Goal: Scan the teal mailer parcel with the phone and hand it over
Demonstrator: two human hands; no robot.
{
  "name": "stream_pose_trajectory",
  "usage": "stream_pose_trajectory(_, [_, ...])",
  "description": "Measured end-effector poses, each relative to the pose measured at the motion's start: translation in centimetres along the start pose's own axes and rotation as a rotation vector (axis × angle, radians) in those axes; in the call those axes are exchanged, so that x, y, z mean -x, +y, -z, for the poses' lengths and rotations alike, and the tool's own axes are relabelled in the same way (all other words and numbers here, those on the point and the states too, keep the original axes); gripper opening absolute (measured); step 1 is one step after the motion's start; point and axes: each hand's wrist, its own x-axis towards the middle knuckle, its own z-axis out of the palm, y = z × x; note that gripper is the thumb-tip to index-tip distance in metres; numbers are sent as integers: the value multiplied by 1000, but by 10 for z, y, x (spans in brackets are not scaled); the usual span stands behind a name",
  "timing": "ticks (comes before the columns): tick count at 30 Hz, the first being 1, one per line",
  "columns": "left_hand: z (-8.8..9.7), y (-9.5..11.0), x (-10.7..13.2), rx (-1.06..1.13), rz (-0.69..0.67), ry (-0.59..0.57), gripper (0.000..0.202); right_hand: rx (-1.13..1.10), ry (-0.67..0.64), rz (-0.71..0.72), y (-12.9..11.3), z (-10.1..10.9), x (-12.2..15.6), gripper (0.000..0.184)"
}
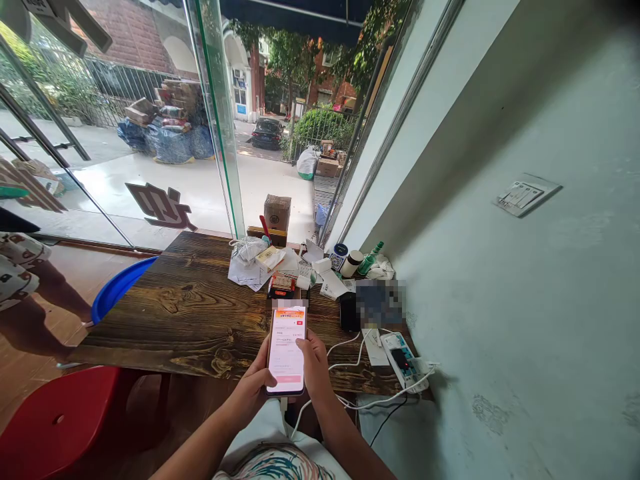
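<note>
Upright between my two hands is a smartphone (286, 353), its lit screen facing me with a mostly white page and an orange banner on top. My left hand (256, 377) grips its left edge, the thumb lying over the lower left of the screen. Along the right edge my right hand (316, 363) is wrapped, with the thumb on the upper right of the screen. The fingers behind the phone are hidden. A white cable (300, 419) hangs below the phone, near my lap. Just beyond the phone's top lies a small orange-and-black box (282, 285) on the wooden table (200, 313).
Papers (245, 270), a white-lidded jar (352, 263) and a green bottle (371, 259) crowd the table's far right. A power strip (404, 363) with cables lies by the wall. A red stool (60, 420) and a blue stool (117, 287) stand left, near another person's legs (45, 300).
</note>
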Motion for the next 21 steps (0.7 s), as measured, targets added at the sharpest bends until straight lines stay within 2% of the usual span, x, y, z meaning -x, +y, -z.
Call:
stream_pose_trajectory(10, [0, -1, 0, 5, 15, 38, 116, 130, 35, 56, -1, -1, 0, 31])
stream_pose_trajectory(16, [-4, 4, 2, 3, -9, -3, 116, -55, -32, -6, -2, -3, -1, 33])
stream_pose_trajectory(21, [-6, 4, 3, 12, 0, -37, 113, -4, 14, 9, -3, -4, -5, 30])
